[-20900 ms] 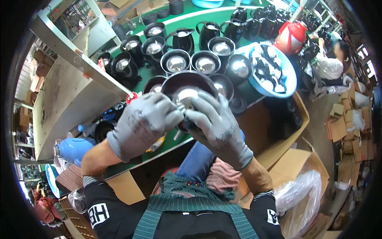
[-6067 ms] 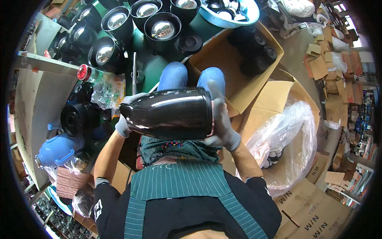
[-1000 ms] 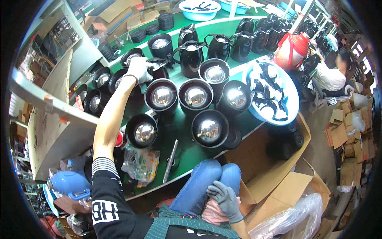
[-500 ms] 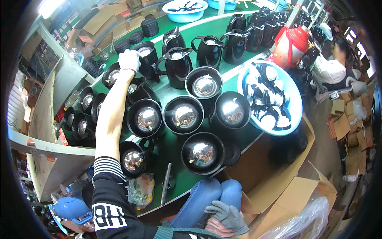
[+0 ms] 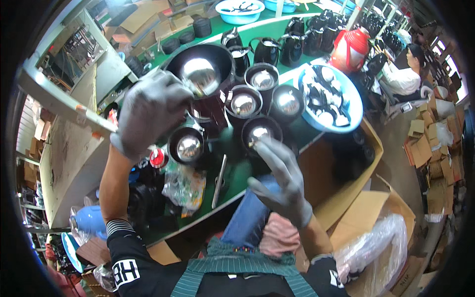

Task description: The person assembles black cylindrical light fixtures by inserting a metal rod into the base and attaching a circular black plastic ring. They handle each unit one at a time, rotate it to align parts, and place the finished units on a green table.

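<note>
My left hand (image 5: 148, 111), in a grey glove, grips a black jug body (image 5: 203, 79) by its rim and holds it up above the green table (image 5: 237, 171). The jug's open mouth faces me and shows a shiny silver liner. My right hand (image 5: 282, 178), also gloved, is raised in front of me with fingers spread and holds nothing. It hovers just below the nearest of several open black jugs (image 5: 260, 132) standing on the table.
A blue basin (image 5: 329, 99) of black parts sits at the table's right. A red jug (image 5: 351, 47) and black finished jugs stand behind. An open cardboard box (image 5: 346, 163) and plastic bag (image 5: 371, 242) lie at my right. Another person (image 5: 403, 74) sits far right.
My left hand has pulled back from the far row with a black jug body in it. My right hand has risen from my lap toward the table.
</note>
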A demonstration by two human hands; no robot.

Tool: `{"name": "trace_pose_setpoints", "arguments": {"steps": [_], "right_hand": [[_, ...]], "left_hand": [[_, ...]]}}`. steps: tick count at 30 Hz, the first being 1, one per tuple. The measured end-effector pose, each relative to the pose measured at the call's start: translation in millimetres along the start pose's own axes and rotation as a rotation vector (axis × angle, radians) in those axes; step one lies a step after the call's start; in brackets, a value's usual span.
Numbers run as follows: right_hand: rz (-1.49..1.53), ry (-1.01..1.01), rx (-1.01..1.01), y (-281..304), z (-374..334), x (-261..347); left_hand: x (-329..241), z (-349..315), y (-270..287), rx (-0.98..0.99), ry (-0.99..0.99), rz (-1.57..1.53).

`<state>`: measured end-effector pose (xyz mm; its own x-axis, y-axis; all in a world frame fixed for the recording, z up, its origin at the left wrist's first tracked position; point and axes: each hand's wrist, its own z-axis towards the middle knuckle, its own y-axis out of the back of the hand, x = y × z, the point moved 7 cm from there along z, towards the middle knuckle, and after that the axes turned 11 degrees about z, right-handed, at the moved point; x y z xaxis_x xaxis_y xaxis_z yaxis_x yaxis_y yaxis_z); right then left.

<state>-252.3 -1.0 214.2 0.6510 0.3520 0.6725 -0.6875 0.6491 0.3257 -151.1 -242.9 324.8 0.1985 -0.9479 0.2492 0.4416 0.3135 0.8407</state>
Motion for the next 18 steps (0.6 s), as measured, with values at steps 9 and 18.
{"name": "trace_pose_setpoints", "arguments": {"steps": [9, 18], "right_hand": [[-0.035, -0.022, 0.231, -15.7, -77.6, 60.2], [0.057, -0.142, 0.069, 19.9, -161.9, 73.2]], "left_hand": [[-169.0, -127.5, 26.3, 0.151, -0.152, -0.345], [-191.1, -183.9, 26.8, -0.113, 0.224, -0.686]]}}
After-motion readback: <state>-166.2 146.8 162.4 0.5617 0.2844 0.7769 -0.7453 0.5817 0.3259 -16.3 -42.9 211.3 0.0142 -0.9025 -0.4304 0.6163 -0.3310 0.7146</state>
